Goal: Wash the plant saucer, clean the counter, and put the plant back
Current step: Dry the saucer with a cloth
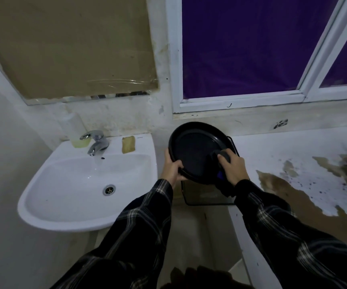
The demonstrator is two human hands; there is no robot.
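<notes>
Black plastic saucer (195, 151), round, shallow, raised rim, held up off everything in the gap between sink (49, 197) and counter (293, 147). It's tilted so the inside faces the person, lower edge nearest them. Both hands are on it: left hand (171, 168) grips the lower-left rim, fingers curled over the edge; right hand (232, 168) presses a dark sponge or scrubber (223, 156) against the inner face at lower right.

Key relation: the tap (97, 142) is running, water falling into the basin, and that stream is well to the left of the saucer. Left hand is the nearer 1 to it. My read: rinsing means swinging the saucer left over the basin.

Inside looks dull dark grey, no obvious dirt visible at this angle. Counter to the right is stained brown with black specks, not yet cleaned.
</notes>
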